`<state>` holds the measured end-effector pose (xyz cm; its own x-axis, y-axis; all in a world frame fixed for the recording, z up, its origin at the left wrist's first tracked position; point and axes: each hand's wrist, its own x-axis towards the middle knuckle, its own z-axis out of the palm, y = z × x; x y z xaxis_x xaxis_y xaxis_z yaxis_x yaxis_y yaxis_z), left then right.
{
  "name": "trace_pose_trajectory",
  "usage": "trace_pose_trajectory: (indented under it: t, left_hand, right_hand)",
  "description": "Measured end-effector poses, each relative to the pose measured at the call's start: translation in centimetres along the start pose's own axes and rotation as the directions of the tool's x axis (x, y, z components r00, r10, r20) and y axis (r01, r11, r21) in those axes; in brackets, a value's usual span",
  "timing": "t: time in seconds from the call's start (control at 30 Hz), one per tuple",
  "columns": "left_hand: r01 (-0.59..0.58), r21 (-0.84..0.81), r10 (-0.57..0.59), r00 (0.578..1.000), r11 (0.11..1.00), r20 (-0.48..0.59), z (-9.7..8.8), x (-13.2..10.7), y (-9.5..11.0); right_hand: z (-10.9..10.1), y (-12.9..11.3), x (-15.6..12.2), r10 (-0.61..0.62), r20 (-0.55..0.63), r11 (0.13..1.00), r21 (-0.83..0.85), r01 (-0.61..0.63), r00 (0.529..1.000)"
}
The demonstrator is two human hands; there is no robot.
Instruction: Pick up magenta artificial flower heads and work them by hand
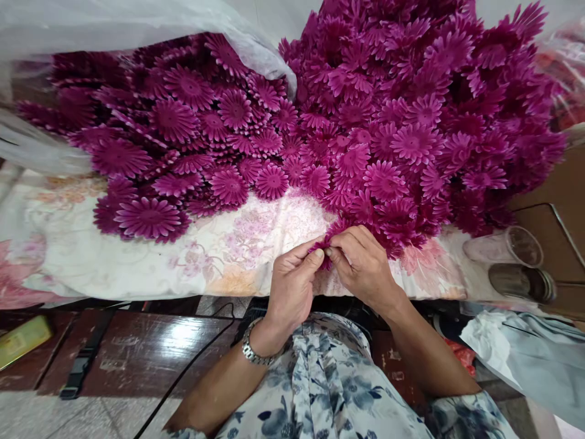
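Note:
Just in front of my body, both hands meet over the table edge at a small magenta artificial flower point(325, 247). My left hand point(295, 274) pinches it between thumb and forefinger, a metal watch on that wrist. From the other side my right hand point(361, 262) grips the same flower with its fingertips. Fingers cover much of the flower. Right behind the hands rises a big heap of magenta artificial flowers point(411, 140). Stacked flower pieces point(173, 122) spill out of a plastic bag point(137, 21) on the left.
A floral tablecloth point(219, 250) covers the table. At the right lie a clear plastic cup point(498, 247) and a glass jar point(516, 282) beside a cardboard box point(557, 207). Below left is a brown wooden bench point(137, 347) with a yellow-green phone-like object point(25, 341), a strap buckle and a black cable.

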<state>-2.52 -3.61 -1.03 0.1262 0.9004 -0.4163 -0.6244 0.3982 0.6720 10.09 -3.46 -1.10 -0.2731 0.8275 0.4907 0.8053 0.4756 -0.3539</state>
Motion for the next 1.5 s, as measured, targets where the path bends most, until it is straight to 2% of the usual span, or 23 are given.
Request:
trace_pose_trajectory:
  t: [0.13,0.23,0.33,0.4,0.47,0.53,0.6,0.63,0.67,0.7,0.77,0.8,0.87,1.03,1.17,1.23,1.3,1.4,1.47,1.5]
  left_hand:
    - [0.009,-0.027,-0.009,1.000,1.000,-0.020,-0.1,-0.1,-0.1]
    - [0.007,-0.062,-0.013,0.996,0.998,-0.090,-0.4,0.1,0.1]
    - [0.007,-0.106,-0.019,0.993,0.994,-0.114,-0.5,0.1,0.5]
    - [0.043,-0.123,-0.052,0.996,0.992,-0.076,-0.4,0.0,0.7]
    - [0.074,-0.141,-0.080,0.996,0.987,-0.042,-0.4,0.0,0.7]
    - [0.086,-0.152,-0.092,0.995,0.985,-0.035,-0.4,0.0,0.5]
    - [0.090,-0.141,-0.095,0.995,0.986,-0.028,-0.5,0.0,0.3]
    - [0.085,-0.136,-0.088,0.996,0.987,-0.018,-0.5,0.0,0.2]
    - [0.079,-0.132,-0.080,0.997,0.988,-0.007,-0.5,0.0,0.1]
    - [0.072,-0.130,-0.073,0.997,0.989,0.004,-0.5,0.0,0.0]
    - [0.069,-0.120,-0.067,0.998,0.990,0.021,-0.5,0.0,-0.1]
    - [0.071,-0.109,-0.068,0.997,0.992,0.026,-0.5,-0.1,-0.2]
    - [0.066,-0.081,-0.064,0.998,0.994,0.029,-0.6,-0.2,-0.2]
    - [0.018,-0.042,-0.016,0.999,0.999,0.046,-0.7,-0.2,-0.5]
    - [-0.016,-0.038,0.016,1.000,0.999,0.022,-0.7,0.0,-0.6]
    - [-0.031,-0.030,0.031,0.999,0.999,0.010,-0.8,0.1,-0.5]
    - [-0.044,-0.030,0.044,0.999,0.999,-0.004,-1.0,0.1,-0.4]
    - [-0.044,-0.015,0.044,0.999,0.999,-0.008,-1.1,0.1,-0.1]
    - [-0.029,-0.008,0.029,1.000,1.000,0.012,-1.0,0.0,0.0]
    - [-0.018,-0.010,0.018,1.000,1.000,0.023,-1.0,0.0,0.0]
  right_hand:
    - [0.0,-0.5,-0.2,0.024,-0.013,1.000,0.013,-0.024,1.000]
    - [-1.2,0.1,0.5,0.012,-0.161,1.000,-0.009,-0.014,0.987]
    - [-4.1,2.6,2.2,-0.088,-0.394,0.967,-0.254,-0.017,0.915]
    - [-6.3,4.8,3.5,-0.102,-0.504,0.891,-0.429,-0.146,0.858]
    - [-8.0,6.3,4.5,-0.066,-0.419,0.832,-0.525,-0.182,0.906]
    - [-8.2,6.2,4.7,-0.056,-0.385,0.837,-0.521,-0.167,0.921]
    - [-7.0,4.6,4.1,-0.069,-0.325,0.916,-0.396,-0.069,0.943]
    - [-6.0,3.5,3.6,-0.068,-0.244,0.962,-0.274,-0.001,0.967]
    - [-4.8,2.5,3.0,-0.088,-0.096,0.988,-0.132,0.075,0.991]
    - [-3.7,1.5,2.4,-0.081,0.014,0.996,-0.023,0.082,0.997]
    - [-1.8,0.3,1.4,-0.080,0.093,0.994,0.080,0.073,0.992]
    - [-1.1,0.0,1.0,-0.067,0.096,0.994,0.097,0.058,0.993]
    - [-0.4,0.0,0.5,-0.045,0.064,0.994,0.100,0.038,0.997]
    - [-0.6,-0.1,0.1,-0.006,-0.029,0.994,0.110,0.009,1.000]
    - [-0.4,-0.8,-0.2,-0.033,-0.069,0.998,0.045,0.036,0.997]
    - [-0.6,-0.6,-0.1,-0.038,-0.132,0.999,-0.006,0.037,0.990]
    - [-1.4,0.2,0.3,-0.044,-0.247,0.996,-0.088,0.023,0.968]
    - [-3.8,2.6,2.1,-0.123,-0.424,0.951,-0.308,-0.015,0.897]
    - [-5.7,4.3,3.5,-0.130,-0.454,0.908,-0.412,-0.078,0.882]
    - [-6.5,4.9,4.1,-0.093,-0.426,0.902,-0.419,-0.105,0.900]
